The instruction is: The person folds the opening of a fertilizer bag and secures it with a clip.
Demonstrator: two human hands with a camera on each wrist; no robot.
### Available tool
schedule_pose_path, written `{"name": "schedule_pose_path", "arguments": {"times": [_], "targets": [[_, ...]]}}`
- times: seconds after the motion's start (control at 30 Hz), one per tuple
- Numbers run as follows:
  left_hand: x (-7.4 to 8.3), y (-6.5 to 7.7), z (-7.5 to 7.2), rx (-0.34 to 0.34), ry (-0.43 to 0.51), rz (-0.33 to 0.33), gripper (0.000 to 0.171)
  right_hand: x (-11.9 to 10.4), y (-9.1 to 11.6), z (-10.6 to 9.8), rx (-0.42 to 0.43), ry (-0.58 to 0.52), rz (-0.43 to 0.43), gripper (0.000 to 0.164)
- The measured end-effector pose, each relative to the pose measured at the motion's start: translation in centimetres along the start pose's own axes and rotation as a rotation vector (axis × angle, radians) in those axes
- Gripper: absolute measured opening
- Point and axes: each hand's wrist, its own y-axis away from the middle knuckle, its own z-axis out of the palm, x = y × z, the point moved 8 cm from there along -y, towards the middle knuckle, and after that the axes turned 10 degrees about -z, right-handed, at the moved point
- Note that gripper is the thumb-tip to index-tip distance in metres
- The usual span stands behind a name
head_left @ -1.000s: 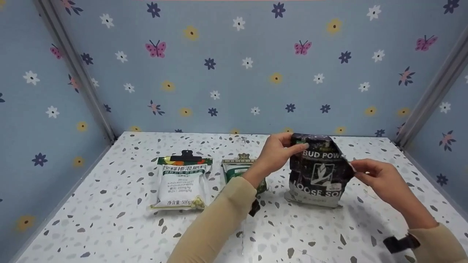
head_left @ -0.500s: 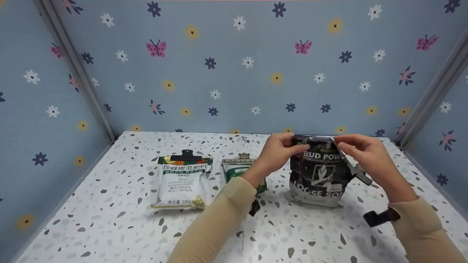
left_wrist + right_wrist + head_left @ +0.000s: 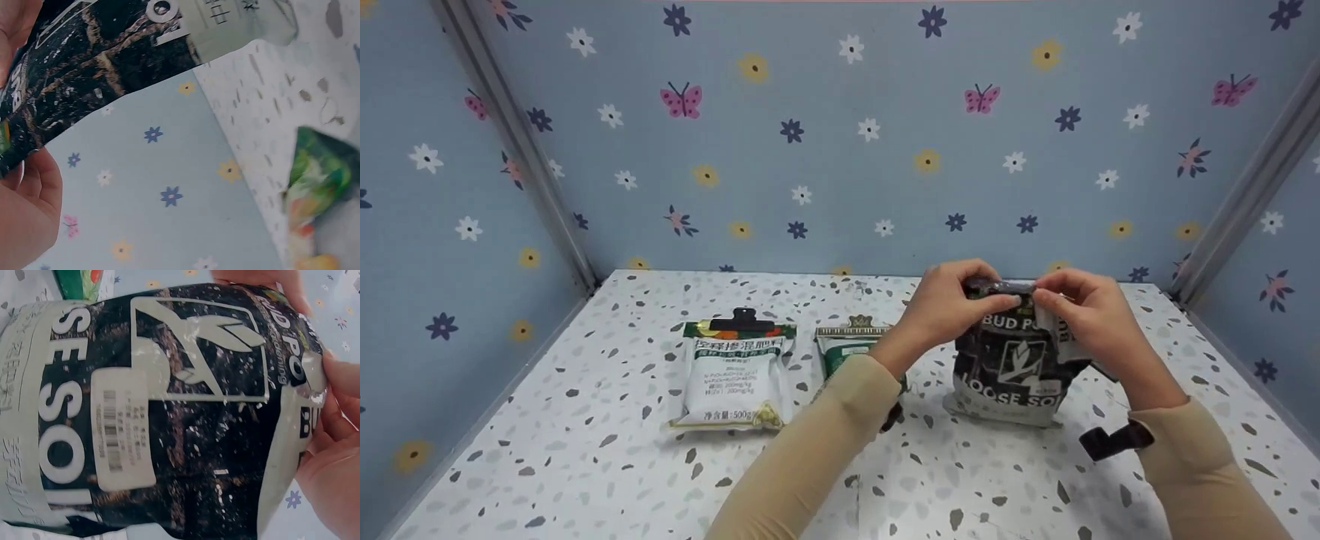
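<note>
A black soil bag [image 3: 1012, 367] with white lettering stands upright on the right of the table. My left hand [image 3: 952, 304] pinches its top edge from the left, thumb in front. At the right part of that edge, my right hand [image 3: 1084, 315] pinches it too. In the right wrist view, a pale flap [image 3: 281, 455] with black letters lies folded over the bag's front next to the right hand [image 3: 332, 472]. A barcode label [image 3: 124, 430] shows on the front. The fingertips behind the bag are hidden in the head view.
To the left lies a white fertilizer bag [image 3: 735, 382] with a black clip [image 3: 742, 322] on its top. Between it and the soil bag is a green bag [image 3: 840, 352] under a decorated clip [image 3: 859, 326], partly hidden by my left arm. A flowered wall [image 3: 840, 187] stands behind.
My right hand has moved from the bag's right side up and left to its top, folding the side corner over the front. My left hand has shifted slightly right along the top edge.
</note>
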Motion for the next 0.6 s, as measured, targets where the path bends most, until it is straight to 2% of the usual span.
{"name": "schedule_pose_path", "arguments": {"times": [0.17, 0.33, 0.47, 0.6], "targets": [[2.2, 0.0, 0.3, 0.051, -0.303, 0.071, 0.024, -0.6, 0.3, 0.0, 0.058, 0.001, -0.064, 0.015], [4.0, 0.1, 1.3, 0.088, -0.498, 0.147, 0.023, -0.9, 0.7, -0.1, 0.095, -0.016, -0.080, 0.012], [4.9, 0.3, 2.1, 0.082, -0.585, 0.191, 0.021, -0.8, 0.9, -0.4, 0.129, -0.035, -0.080, 0.009], [5.1, 0.5, 2.5, 0.082, -0.621, 0.210, 0.020, -0.5, 1.1, -0.5, 0.140, -0.050, -0.075, 0.012]]}}
